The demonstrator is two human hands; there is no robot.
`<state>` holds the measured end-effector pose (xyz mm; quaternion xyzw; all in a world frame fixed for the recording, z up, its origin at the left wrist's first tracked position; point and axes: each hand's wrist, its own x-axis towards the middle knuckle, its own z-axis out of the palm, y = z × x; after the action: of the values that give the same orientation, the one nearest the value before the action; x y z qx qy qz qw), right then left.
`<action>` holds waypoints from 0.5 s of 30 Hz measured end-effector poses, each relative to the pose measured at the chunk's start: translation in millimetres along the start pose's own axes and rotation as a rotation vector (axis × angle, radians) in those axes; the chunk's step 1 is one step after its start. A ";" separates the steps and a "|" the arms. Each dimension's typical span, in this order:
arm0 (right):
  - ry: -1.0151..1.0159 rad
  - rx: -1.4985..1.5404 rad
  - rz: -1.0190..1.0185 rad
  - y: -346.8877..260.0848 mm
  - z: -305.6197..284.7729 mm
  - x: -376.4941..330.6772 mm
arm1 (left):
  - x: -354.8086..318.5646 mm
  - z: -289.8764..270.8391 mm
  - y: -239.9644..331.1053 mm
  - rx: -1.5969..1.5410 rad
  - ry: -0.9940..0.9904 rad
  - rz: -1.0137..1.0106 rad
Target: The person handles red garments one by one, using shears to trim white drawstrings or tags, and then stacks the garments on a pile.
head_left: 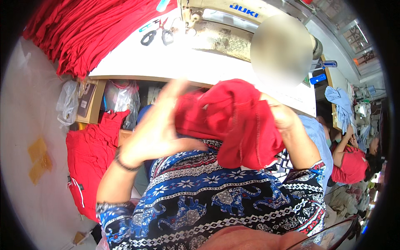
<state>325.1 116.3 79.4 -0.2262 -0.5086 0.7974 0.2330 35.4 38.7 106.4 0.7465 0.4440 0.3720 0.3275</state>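
A bunched red knit garment [246,129] with visible seam stitching is held up in front of my patterned top, just off the table's near edge. On its right side, my right hand [284,116] grips it, some of the fingers tucked behind the folds. To the left of the cloth is my left hand [160,131], smeared by motion, with thumb and fingers spread apart and nothing seen in it. Whether its fingertips touch the cloth I cannot tell.
A sewing machine [225,36] stands on the white table [137,60], beside black-handled scissors [157,35]. Red fabric pieces [89,35] are heaped at far left; more red cloth [89,156] hangs below. A screwdriver [329,63] lies right. Another person [352,164] sits at far right.
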 end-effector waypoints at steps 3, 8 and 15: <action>-0.085 -0.274 0.001 -21.1 22.1 4.1 | 29.2 27.2 8.5 -0.188 -0.095 0.045; 0.036 -0.435 -0.215 -64.3 -7.6 -55.2 | 12.9 -39.8 -2.4 -0.438 0.070 -0.233; 0.249 -0.917 -0.227 -69.8 17.1 -30.9 | 36.8 24.5 -57.7 -0.517 -0.263 -0.324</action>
<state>349.2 111.8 153.7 -0.3423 -0.7972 0.4276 0.2539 44.0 90.8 56.4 0.5999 0.4018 0.3159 0.6155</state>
